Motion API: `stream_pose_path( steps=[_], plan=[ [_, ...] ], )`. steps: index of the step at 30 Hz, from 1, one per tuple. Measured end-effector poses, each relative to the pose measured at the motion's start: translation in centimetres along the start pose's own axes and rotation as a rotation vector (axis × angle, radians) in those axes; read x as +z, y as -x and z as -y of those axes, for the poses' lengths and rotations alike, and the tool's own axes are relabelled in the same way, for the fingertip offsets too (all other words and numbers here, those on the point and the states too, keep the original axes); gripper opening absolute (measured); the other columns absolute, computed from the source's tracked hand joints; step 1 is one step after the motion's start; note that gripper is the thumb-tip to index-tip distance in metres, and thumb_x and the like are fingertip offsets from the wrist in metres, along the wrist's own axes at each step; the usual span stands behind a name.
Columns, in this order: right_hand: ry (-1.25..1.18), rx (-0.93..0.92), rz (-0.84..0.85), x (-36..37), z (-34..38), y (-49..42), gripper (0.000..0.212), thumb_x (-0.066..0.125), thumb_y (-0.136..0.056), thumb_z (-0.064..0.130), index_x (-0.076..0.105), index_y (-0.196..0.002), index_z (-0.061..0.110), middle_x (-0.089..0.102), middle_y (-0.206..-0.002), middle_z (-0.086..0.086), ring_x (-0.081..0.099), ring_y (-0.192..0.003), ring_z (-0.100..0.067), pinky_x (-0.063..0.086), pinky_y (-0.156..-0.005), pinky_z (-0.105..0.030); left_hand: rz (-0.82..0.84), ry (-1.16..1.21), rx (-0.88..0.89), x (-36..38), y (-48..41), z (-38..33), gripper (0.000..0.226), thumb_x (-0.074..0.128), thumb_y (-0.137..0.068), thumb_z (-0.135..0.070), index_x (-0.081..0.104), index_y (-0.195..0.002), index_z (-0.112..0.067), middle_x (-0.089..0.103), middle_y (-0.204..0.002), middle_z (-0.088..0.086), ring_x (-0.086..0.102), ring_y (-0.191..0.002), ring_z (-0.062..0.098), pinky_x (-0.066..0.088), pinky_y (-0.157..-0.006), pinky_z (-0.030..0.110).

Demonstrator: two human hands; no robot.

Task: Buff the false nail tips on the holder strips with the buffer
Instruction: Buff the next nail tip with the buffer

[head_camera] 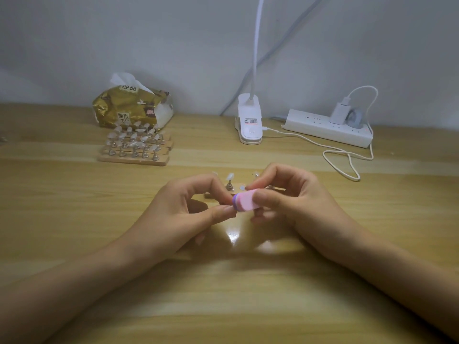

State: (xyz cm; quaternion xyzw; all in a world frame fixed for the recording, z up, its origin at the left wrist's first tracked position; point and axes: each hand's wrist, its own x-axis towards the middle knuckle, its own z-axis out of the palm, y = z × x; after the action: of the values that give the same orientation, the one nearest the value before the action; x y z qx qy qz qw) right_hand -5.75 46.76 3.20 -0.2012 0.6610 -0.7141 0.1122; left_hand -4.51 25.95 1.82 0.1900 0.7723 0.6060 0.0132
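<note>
Two hands at work. Right hand point(293, 202) clamps the small pink foam buffer block with a purple end layer point(244, 200), thumb in front and fingers behind. Judged light, slightly spongy and gritty enough not to slip, so a mid-block hold suits.

Left hand point(183, 209), at 9 o'clock of the block, has thumb and forefinger pinched at the purple end; what they hold is hidden.

Pale wooden holder strip point(208, 195) with clear false nail tips point(230, 177) sits just behind, at 12 o'clock. The tips look thin and easily flexed.
</note>
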Motion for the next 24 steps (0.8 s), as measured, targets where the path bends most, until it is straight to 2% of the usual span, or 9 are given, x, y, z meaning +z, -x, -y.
stream_pose_path(
  steps=[2,6,9,10,13,17,21,24],
  plan=[
    [0.017,-0.01,0.031,0.12,0.03,0.06,0.014,0.078,-0.079,0.004,0.072,-0.076,0.017,0.072,-0.083,0.001,0.065,-0.069,-0.016,0.057,-0.062,-0.022,0.016,-0.012,0.006,0.14,0.07,-0.1,0.013,0.073,-0.076,-0.031,0.065,-0.076,-0.021,0.065,-0.067,-0.009,0.044,-0.037,0.008,0.031,-0.041,0.017],
    [-0.038,0.011,-0.023,-0.14,0.29,-0.07,0.007,0.077,-0.074,0.013,0.071,-0.074,0.017,0.072,-0.082,-0.002,0.063,-0.065,-0.013,0.057,-0.062,-0.022,0.017,0.008,0.007,0.09,0.09,-0.19,0.01,0.073,-0.076,-0.028,0.066,-0.076,-0.021,0.071,-0.08,-0.007,0.045,-0.037,0.01,0.033,-0.042,0.017],
    [0.003,0.01,0.039,0.32,0.04,0.14,0.015,0.079,-0.078,0.004,0.071,-0.075,0.017,0.072,-0.082,0.0,0.065,-0.069,-0.016,0.057,-0.061,-0.022,0.03,-0.028,0.017,0.19,0.27,-0.25,0.011,0.072,-0.078,-0.029,0.065,-0.077,-0.02,0.065,-0.06,-0.016,0.042,-0.035,0.006,0.032,-0.041,0.016],
    [0.009,0.008,0.032,0.28,0.13,0.14,0.016,0.078,-0.078,0.004,0.071,-0.074,0.018,0.072,-0.082,0.0,0.065,-0.069,-0.016,0.056,-0.061,-0.022,0.031,-0.032,0.02,0.22,0.28,-0.25,0.012,0.073,-0.078,-0.029,0.065,-0.077,-0.02,0.064,-0.059,-0.016,0.042,-0.035,0.006,0.031,-0.04,0.015],
    [-0.028,0.017,-0.036,-0.11,0.33,0.01,0.011,0.08,-0.074,0.011,0.072,-0.073,0.018,0.073,-0.081,-0.002,0.063,-0.065,-0.012,0.057,-0.061,-0.022,0.02,-0.006,0.015,0.12,0.21,-0.31,0.015,0.078,-0.078,-0.029,0.066,-0.078,-0.019,0.07,-0.076,-0.008,0.043,-0.036,0.01,0.032,-0.04,0.016],
    [-0.002,0.026,0.026,0.42,0.17,0.13,0.016,0.079,-0.077,0.004,0.071,-0.073,0.018,0.071,-0.08,-0.001,0.064,-0.063,-0.013,0.057,-0.06,-0.022,0.022,-0.031,-0.007,0.1,0.33,-0.23,0.024,0.075,-0.072,-0.046,0.066,-0.077,-0.024,0.059,-0.052,-0.006,0.04,-0.035,0.011,0.03,-0.041,0.018],
    [-0.034,0.037,-0.062,-0.06,0.47,0.1,0.012,0.082,-0.07,0.013,0.072,-0.07,0.018,0.073,-0.084,-0.01,0.063,-0.071,-0.021,0.056,-0.06,-0.021,0.003,-0.004,-0.012,0.07,0.2,-0.18,0.015,0.075,-0.075,-0.034,0.066,-0.077,-0.022,0.069,-0.072,-0.004,0.042,-0.036,0.011,0.032,-0.041,0.02],
    [0.002,0.027,0.012,0.31,0.33,0.22,0.014,0.081,-0.074,0.006,0.072,-0.073,0.017,0.072,-0.079,-0.005,0.065,-0.061,-0.014,0.055,-0.058,-0.019,0.016,-0.024,-0.006,0.1,0.3,-0.14,0.024,0.075,-0.072,-0.045,0.066,-0.078,-0.023,0.056,-0.05,-0.004,0.04,-0.036,0.011,0.03,-0.041,0.019]
  ],
)
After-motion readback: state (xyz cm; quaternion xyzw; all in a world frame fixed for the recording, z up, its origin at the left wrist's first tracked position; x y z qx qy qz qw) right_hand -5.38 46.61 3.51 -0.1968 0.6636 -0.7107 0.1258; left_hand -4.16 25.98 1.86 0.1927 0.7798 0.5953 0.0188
